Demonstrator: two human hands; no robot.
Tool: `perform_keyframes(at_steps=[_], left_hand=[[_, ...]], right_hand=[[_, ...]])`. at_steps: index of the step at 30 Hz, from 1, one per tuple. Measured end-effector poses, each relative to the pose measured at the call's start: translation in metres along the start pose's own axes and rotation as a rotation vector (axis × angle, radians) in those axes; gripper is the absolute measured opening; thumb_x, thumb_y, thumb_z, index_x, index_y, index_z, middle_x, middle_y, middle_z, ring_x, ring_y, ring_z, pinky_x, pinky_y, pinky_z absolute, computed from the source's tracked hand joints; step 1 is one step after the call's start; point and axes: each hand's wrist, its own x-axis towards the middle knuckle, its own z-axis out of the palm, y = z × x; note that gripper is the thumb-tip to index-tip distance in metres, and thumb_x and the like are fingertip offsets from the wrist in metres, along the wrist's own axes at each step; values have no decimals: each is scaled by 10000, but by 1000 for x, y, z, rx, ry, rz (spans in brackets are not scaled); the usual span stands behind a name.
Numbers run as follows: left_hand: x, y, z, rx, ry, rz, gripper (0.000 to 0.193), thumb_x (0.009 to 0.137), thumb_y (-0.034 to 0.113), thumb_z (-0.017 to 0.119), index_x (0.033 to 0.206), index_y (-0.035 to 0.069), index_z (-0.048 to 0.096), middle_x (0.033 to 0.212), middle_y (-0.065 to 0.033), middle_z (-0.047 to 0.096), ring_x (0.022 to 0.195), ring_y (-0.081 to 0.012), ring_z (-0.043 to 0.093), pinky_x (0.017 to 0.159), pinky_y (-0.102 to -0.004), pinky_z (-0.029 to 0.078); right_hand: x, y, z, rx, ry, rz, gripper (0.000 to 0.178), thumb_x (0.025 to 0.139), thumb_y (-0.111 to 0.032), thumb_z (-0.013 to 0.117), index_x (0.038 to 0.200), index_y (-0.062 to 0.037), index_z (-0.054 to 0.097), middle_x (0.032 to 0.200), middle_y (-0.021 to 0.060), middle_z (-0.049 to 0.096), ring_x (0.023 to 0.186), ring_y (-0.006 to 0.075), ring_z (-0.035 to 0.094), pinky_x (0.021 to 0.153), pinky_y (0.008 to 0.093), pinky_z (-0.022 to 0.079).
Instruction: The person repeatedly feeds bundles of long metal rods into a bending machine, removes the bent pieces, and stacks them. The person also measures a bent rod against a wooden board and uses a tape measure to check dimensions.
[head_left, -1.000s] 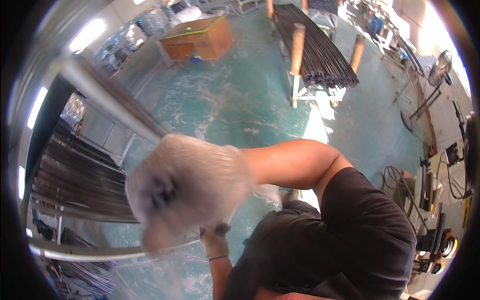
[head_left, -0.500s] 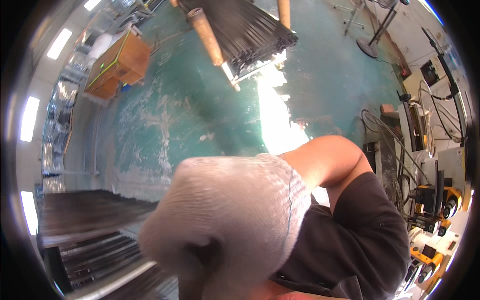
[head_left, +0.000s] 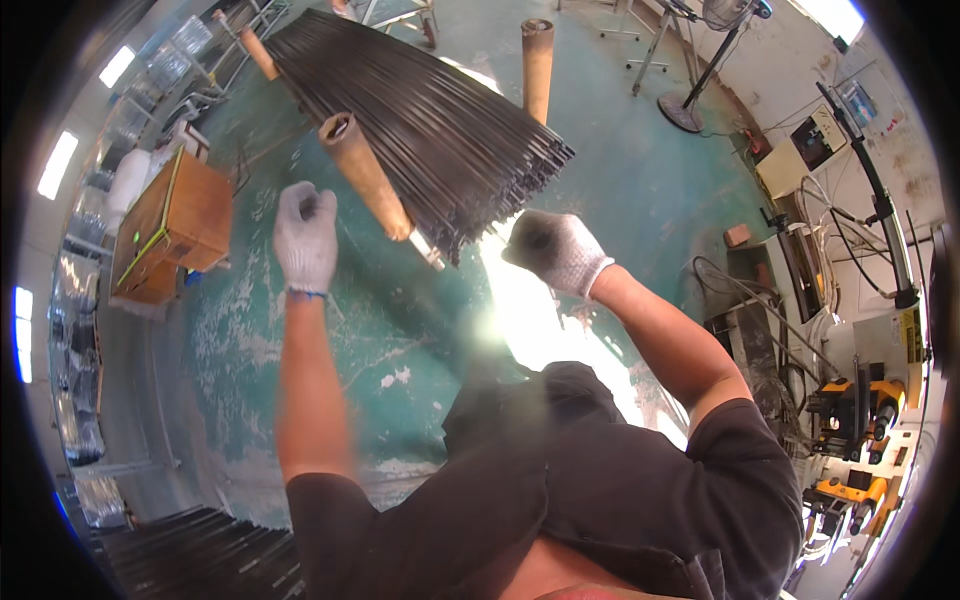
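Note:
Both my hands wear whitish knit gloves with dark stains. My left hand point(head_left: 306, 240) is raised left of the near cardboard-like tube, fingers curled in, and nothing shows in it. Just below the near right ends of a stack of long, thin black rods point(head_left: 410, 120), my right hand point(head_left: 558, 250) is closed. Whether it touches a rod or holds anything is hidden. The rods lie side by side, running away to the upper left. Brown tubes stand along the stack: one near left point(head_left: 365, 175), another on the right point(head_left: 537, 75).
A wooden cabinet point(head_left: 190, 220) stands at the left. More dark rods point(head_left: 200, 555) lie at the lower left. On the right are a standing fan point(head_left: 685, 110), cables, and yellow-and-black equipment point(head_left: 860, 410). Bright sunlight falls across the worn green floor point(head_left: 400, 330).
A gloved hand that filled the near view has gone from there. Both arms now reach forward, apart from each other. The view has shifted so that more of the rod stack shows.

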Motion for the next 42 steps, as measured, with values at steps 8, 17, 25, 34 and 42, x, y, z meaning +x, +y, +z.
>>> perform_keyframes(at_steps=[8,17,25,34,42], left_hand=[[182,-67,98,438,-206,-22,628,939,506,740,1368,55,657,1253,-215,736,1155,-378,702,1010,-461,537],[219,-63,167,633,-301,-370,611,877,506,754,1259,32,710,1225,-249,736,1161,-433,694,1008,-471,535],[196,-34,189,784,-312,-485,428,835,417,681,1049,51,739,1083,-214,758,1054,-413,714,919,-480,550],[191,5,181,778,-300,-509,417,839,407,664,1080,74,738,1130,-199,752,1090,-415,702,927,-483,550],[165,-13,184,826,-227,-454,363,825,377,688,1022,77,744,1081,-184,752,1036,-407,711,901,-488,559]], right_hand=[[196,116,-81,-151,334,95,345,847,-234,848,1130,-61,752,1070,168,777,993,338,756,888,423,592],[446,223,-160,-594,351,72,370,924,-180,633,1282,-109,694,1183,169,754,1279,339,633,1101,475,432],[493,282,-145,-673,428,11,325,882,-475,777,1017,-179,767,1033,69,799,1073,291,722,1045,447,427],[492,278,-148,-594,449,-31,311,886,-470,773,993,-178,761,1030,91,793,1068,309,716,1070,456,419],[442,263,-160,-605,415,43,285,840,-444,787,908,-175,723,927,46,764,1008,299,705,1026,449,416]])
